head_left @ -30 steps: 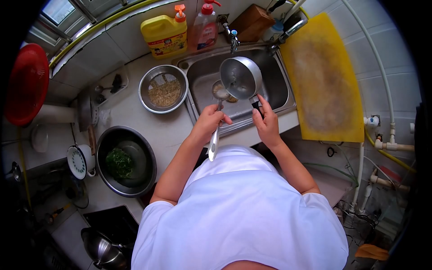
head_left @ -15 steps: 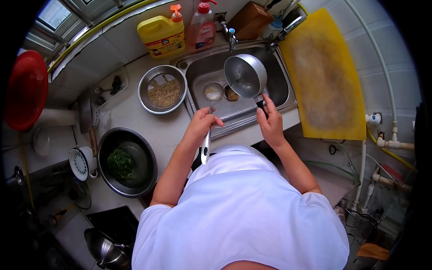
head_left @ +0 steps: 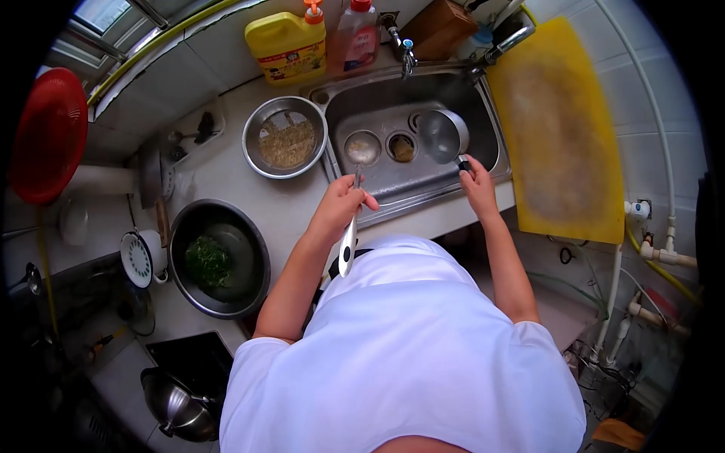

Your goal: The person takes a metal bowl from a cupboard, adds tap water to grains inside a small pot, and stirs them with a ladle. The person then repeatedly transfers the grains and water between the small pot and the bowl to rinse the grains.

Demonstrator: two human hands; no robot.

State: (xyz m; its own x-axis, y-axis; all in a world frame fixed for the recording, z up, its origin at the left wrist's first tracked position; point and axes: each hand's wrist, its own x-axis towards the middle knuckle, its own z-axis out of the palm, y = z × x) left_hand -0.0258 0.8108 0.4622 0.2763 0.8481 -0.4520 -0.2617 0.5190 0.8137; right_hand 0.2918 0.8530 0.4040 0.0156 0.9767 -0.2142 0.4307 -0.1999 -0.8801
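Observation:
My left hand (head_left: 343,204) is closed round the handle of a long-handled ladle (head_left: 348,245). Its shallow round head is over the left part of the steel sink (head_left: 393,192), with something small and pale in it. My right hand (head_left: 477,185) grips the short black handle of a small metal saucepan (head_left: 443,136), low in the sink's right half and tilted so its inside shows. Between ladle and saucepan lies the drain (head_left: 401,147), with brownish matter in it. Left of the sink, a metal bowl (head_left: 285,172) holds water and tan grains or flakes.
A larger steel basin (head_left: 253,264) with leafy greens stands on the left counter, near a cleaver (head_left: 149,181) and a white enamel mug (head_left: 143,257). Behind the sink are a yellow jug (head_left: 287,49), a red-capped bottle (head_left: 359,38) and a tap (head_left: 408,57). A yellow board (head_left: 563,128) leans at right.
My right hand has moved the saucepan right and lower into the sink, uncovering the drain. My left hand keeps the ladle in nearly the same place. The whole view has shifted slightly.

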